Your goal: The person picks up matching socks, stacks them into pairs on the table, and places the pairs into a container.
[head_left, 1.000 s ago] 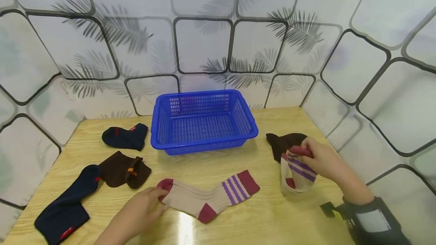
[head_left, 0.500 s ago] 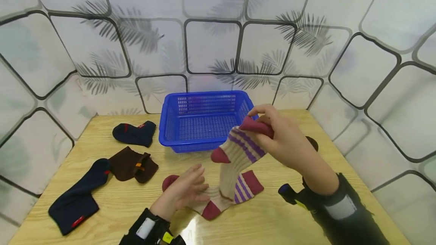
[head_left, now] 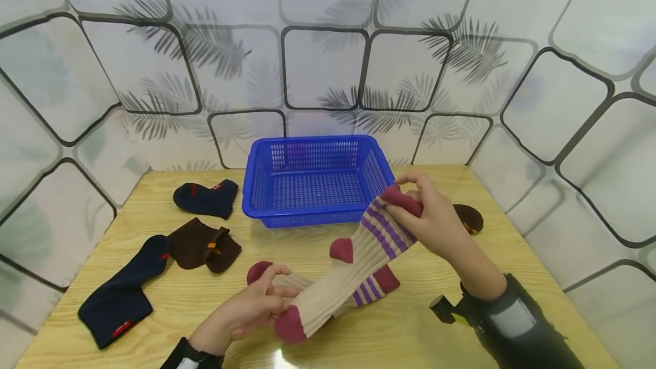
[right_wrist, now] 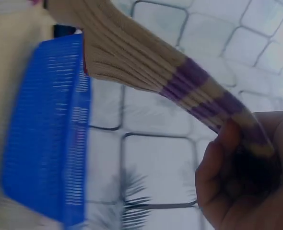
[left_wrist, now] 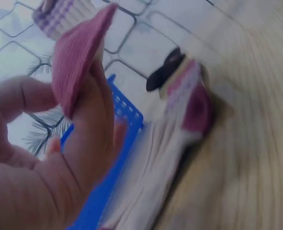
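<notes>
A cream sock (head_left: 338,283) with a maroon toe, heel and cuff and purple stripes is stretched above the table between my hands. My right hand (head_left: 435,218) grips its maroon cuff. At the lower end, my left hand (head_left: 251,303) pinches the sock near the toe, and the left wrist view shows the maroon toe (left_wrist: 79,62) between thumb and finger. In the right wrist view the striped part (right_wrist: 204,96) runs into my curled right fingers (right_wrist: 213,163). Beneath lies a matching sock (head_left: 376,286) on the table, partly hidden by the held one.
A blue plastic basket (head_left: 318,215) stands at the back. To the left lie a short navy sock (head_left: 207,198), a brown sock (head_left: 192,244) and a longer navy sock (head_left: 120,295). Another brown sock (head_left: 470,220) shows behind my right wrist. A patterned wall (head_left: 323,67) rises behind the table.
My right hand has carried the cream sock from the right side to the middle, over the matching sock. My left hand has left the lower sock and taken the held sock's toe end.
</notes>
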The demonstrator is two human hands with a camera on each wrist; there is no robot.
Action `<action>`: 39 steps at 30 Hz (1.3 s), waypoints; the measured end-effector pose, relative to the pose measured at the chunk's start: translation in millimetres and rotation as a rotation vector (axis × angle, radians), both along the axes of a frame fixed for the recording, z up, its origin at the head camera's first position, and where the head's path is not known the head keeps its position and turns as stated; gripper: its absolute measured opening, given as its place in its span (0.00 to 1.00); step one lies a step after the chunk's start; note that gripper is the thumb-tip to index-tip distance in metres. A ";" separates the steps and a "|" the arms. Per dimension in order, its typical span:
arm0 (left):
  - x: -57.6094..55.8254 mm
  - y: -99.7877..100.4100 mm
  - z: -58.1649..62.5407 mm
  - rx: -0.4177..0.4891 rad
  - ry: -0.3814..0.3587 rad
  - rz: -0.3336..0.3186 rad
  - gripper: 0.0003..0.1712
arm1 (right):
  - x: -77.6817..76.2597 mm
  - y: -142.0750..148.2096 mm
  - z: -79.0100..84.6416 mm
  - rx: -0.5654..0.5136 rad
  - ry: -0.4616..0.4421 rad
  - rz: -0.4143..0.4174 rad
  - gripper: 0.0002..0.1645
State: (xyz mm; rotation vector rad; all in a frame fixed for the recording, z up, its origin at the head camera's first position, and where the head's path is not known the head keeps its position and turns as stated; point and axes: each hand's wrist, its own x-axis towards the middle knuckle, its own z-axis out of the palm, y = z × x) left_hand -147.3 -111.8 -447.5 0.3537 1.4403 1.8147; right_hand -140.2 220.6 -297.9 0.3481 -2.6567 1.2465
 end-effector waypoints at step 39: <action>-6.4 -41.2 5.0 -0.355 0.447 -0.045 0.12 | 13.7 23.6 -50.4 0.255 0.498 0.129 0.12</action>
